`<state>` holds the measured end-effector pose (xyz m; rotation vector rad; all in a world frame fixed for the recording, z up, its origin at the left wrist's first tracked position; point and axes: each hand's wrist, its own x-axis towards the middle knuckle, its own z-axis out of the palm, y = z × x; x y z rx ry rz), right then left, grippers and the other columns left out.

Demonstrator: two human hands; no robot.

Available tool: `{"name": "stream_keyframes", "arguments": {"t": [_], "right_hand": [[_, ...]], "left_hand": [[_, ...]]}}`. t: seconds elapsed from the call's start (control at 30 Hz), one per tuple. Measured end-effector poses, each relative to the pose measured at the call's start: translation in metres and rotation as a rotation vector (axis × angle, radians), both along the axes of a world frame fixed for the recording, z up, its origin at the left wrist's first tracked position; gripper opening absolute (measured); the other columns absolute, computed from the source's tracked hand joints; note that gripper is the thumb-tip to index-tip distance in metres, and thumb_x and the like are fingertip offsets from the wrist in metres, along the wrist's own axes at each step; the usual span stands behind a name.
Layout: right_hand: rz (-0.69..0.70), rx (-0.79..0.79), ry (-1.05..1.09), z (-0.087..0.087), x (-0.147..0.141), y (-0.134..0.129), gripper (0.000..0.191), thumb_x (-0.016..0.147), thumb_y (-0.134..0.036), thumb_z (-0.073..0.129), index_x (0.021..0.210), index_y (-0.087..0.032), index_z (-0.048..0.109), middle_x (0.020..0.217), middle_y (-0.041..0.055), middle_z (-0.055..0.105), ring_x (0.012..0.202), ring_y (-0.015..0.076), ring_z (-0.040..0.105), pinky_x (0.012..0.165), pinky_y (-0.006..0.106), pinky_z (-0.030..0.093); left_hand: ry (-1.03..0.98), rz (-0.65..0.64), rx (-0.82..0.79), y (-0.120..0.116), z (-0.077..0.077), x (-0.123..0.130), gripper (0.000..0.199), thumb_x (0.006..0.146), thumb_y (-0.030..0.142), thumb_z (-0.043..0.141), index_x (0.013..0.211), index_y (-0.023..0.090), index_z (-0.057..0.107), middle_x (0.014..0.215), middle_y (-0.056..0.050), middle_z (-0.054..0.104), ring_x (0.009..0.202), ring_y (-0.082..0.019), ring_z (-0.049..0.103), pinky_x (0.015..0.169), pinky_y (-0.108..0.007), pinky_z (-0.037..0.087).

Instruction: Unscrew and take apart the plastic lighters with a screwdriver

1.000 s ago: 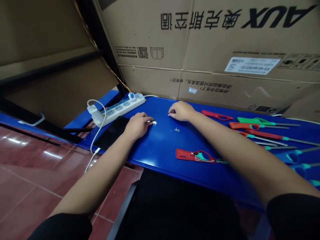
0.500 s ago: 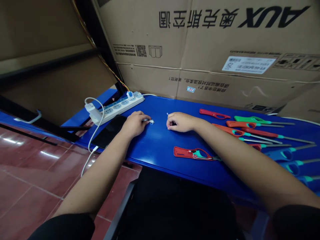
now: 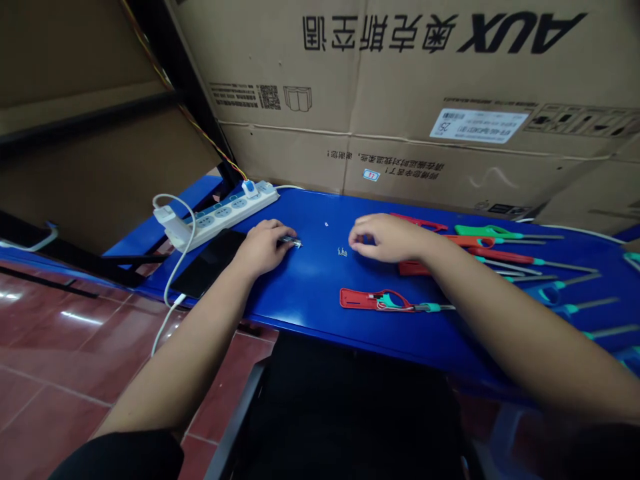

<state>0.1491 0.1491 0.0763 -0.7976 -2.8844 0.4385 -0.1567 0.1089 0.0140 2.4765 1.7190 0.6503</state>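
Note:
My left hand (image 3: 263, 248) rests on the blue table with fingers and thumb closed on a small dark piece with a shiny metal end (image 3: 297, 243). Its exact kind is too small to tell. My right hand (image 3: 380, 238) hovers low over the table, fingers curled toward the thumb; whatever is between the fingertips is hidden. Just left of those fingertips lies a little heap of tiny metal screws (image 3: 342, 252). A small white piece (image 3: 327, 224) lies farther back. Nearer to me is an opened red lighter casing (image 3: 357, 299), with turquoise parts and wires showing inside.
Several long-necked lighters, among them a green one (image 3: 483, 231) and a blue one (image 3: 547, 293), lie at the right, partly under my right forearm. A black phone (image 3: 207, 267) and a power strip (image 3: 225, 215) with cables sit left. A large cardboard box (image 3: 390, 87) stands behind.
My right hand has shifted right, and the heap of small screws now shows beside it. My left hand stays about where it was, still holding the small piece. The view has turned slightly.

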Motion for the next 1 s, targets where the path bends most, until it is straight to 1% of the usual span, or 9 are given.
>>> {"name": "stream_keyframes", "arguments": {"t": [0.13, 0.2, 0.27, 0.33, 0.43, 0.63, 0.8, 0.9, 1.0], "right_hand": [[-0.131, -0.082, -0.044, 0.000, 0.048, -0.052, 0.016, 0.090, -0.028, 0.059, 0.083, -0.021, 0.072, 0.088, 0.0044, 0.068, 0.076, 0.0165, 0.061, 0.070, 0.031, 0.045], [-0.213, -0.117, -0.045, -0.010, 0.065, -0.077, 0.016, 0.090, -0.031, 0.061, 0.085, -0.022, 0.073, 0.088, 0.0050, 0.068, 0.078, 0.0177, 0.061, 0.071, 0.032, 0.045], [-0.293, -0.113, -0.025, -0.023, 0.073, -0.097, 0.017, 0.089, -0.036, 0.065, 0.087, -0.022, 0.074, 0.087, 0.0057, 0.067, 0.081, 0.0198, 0.061, 0.073, 0.034, 0.046], [-0.364, -0.085, 0.027, -0.035, 0.074, -0.111, 0.017, 0.089, -0.037, 0.065, 0.086, -0.022, 0.075, 0.084, 0.0054, 0.066, 0.083, 0.0208, 0.061, 0.076, 0.036, 0.046], [-0.480, -0.043, 0.132, -0.049, 0.068, -0.123, 0.013, 0.089, -0.030, 0.065, 0.087, -0.022, 0.075, 0.085, 0.0051, 0.066, 0.086, 0.0214, 0.061, 0.082, 0.039, 0.046], [-0.593, -0.150, 0.325, -0.059, 0.069, -0.125, 0.012, 0.088, -0.028, 0.066, 0.083, -0.022, 0.076, 0.083, 0.0040, 0.066, 0.082, 0.0197, 0.062, 0.076, 0.037, 0.048], [-0.517, -0.081, 0.362, -0.046, 0.078, -0.120, 0.013, 0.088, -0.030, 0.066, 0.084, -0.023, 0.077, 0.085, 0.0044, 0.068, 0.086, 0.0207, 0.063, 0.082, 0.039, 0.049], [-0.472, -0.092, 0.388, -0.033, 0.077, -0.102, 0.015, 0.087, -0.033, 0.067, 0.084, -0.024, 0.078, 0.084, 0.0035, 0.068, 0.081, 0.0186, 0.064, 0.077, 0.035, 0.050], [-0.559, -0.048, 0.341, -0.027, 0.065, -0.068, 0.019, 0.088, -0.035, 0.065, 0.088, -0.022, 0.079, 0.083, 0.0029, 0.068, 0.072, 0.0156, 0.062, 0.068, 0.030, 0.048]], "left_hand": [[-0.088, -0.081, 0.109, -0.030, 0.017, 0.030, 0.024, 0.093, 0.036, 0.060, 0.106, 0.020, 0.071, 0.109, -0.009, 0.066, 0.103, -0.025, 0.059, 0.098, -0.046, 0.046], [-0.192, -0.208, 0.042, -0.052, 0.022, 0.056, 0.025, 0.094, 0.039, 0.060, 0.109, 0.022, 0.071, 0.110, -0.007, 0.067, 0.103, -0.023, 0.061, 0.097, -0.043, 0.047], [-0.221, -0.320, -0.101, -0.072, 0.020, 0.082, 0.033, 0.092, 0.044, 0.064, 0.118, 0.024, 0.068, 0.114, -0.006, 0.067, 0.106, -0.022, 0.062, 0.097, -0.041, 0.049], [-0.204, -0.345, -0.173, -0.084, 0.013, 0.104, 0.044, 0.086, 0.045, 0.072, 0.124, 0.023, 0.066, 0.115, -0.007, 0.067, 0.107, -0.024, 0.062, 0.098, -0.043, 0.048], [-0.204, -0.309, -0.223, -0.087, 0.001, 0.119, 0.032, 0.086, 0.034, 0.074, 0.115, 0.022, 0.070, 0.107, -0.006, 0.067, 0.100, -0.023, 0.061, 0.095, -0.044, 0.049], [-0.233, -0.293, -0.235, -0.083, -0.005, 0.119, 0.028, 0.086, 0.031, 0.073, 0.112, 0.023, 0.070, 0.104, -0.006, 0.063, 0.100, -0.023, 0.058, 0.093, -0.042, 0.049], [-0.265, -0.299, -0.234, -0.086, -0.005, 0.119, 0.026, 0.087, 0.033, 0.071, 0.111, 0.024, 0.069, 0.102, -0.005, 0.063, 0.099, -0.023, 0.058, 0.092, -0.042, 0.049], [-0.270, -0.298, -0.231, -0.086, -0.004, 0.119, 0.026, 0.086, 0.033, 0.069, 0.110, 0.023, 0.069, 0.101, -0.005, 0.063, 0.098, -0.023, 0.058, 0.092, -0.042, 0.049], [-0.252, -0.311, -0.231, -0.087, -0.004, 0.120, 0.025, 0.085, 0.032, 0.070, 0.108, 0.022, 0.069, 0.100, -0.005, 0.062, 0.096, -0.022, 0.058, 0.094, -0.042, 0.047]]}}
